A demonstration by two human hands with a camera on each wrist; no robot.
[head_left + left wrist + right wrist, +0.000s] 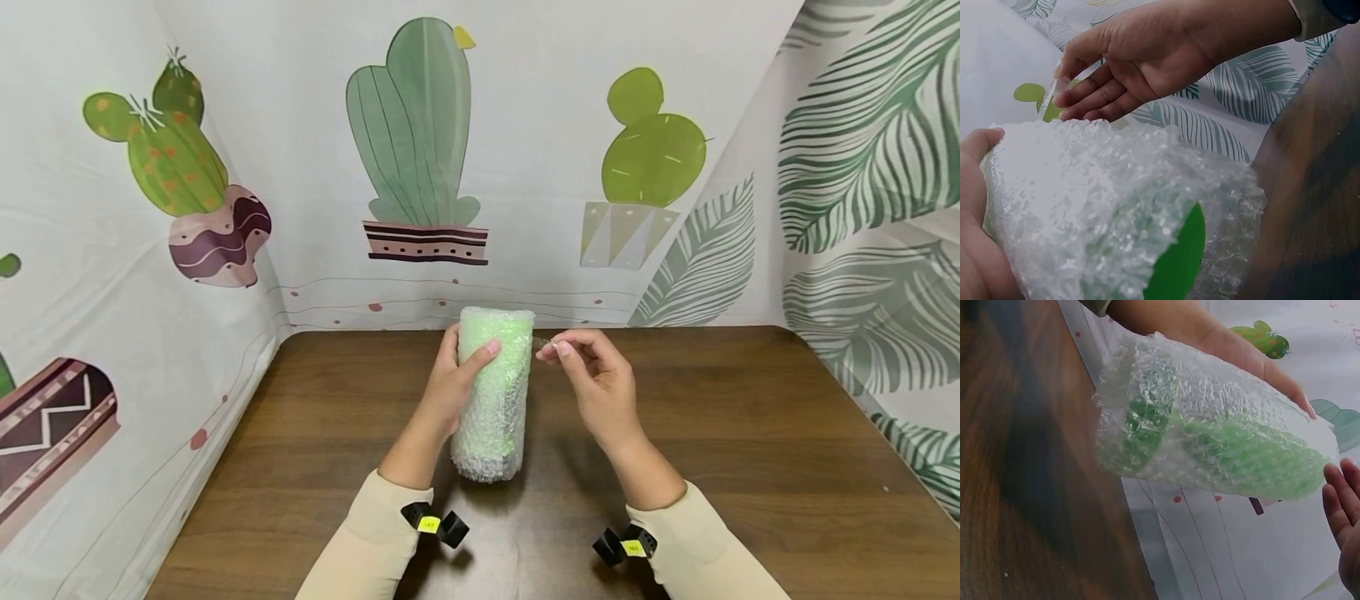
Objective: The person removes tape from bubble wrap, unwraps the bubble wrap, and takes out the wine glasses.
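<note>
A green cylindrical object wrapped in bubble wrap [495, 400] is tilted above the table, its lower end toward me. My left hand [447, 387] grips its upper left side, with the thumb across the front. To the right, my right hand [602, 385] pinches a short clear strip, which looks like tape [542, 342], between thumb and forefinger. That strip reaches toward the wrap's right edge. In the left wrist view, the wrap's loose end [1232, 219] stands around a bright green round end [1180, 256]. The right wrist view shows green through the bubbles.
Beneath the hands is a brown wooden table [712, 417]. A white cloth backdrop [540, 150] printed with cacti and leaves hangs behind it and along the sides. Both wrists carry small black cameras [452, 528] over cream sleeves [375, 533].
</note>
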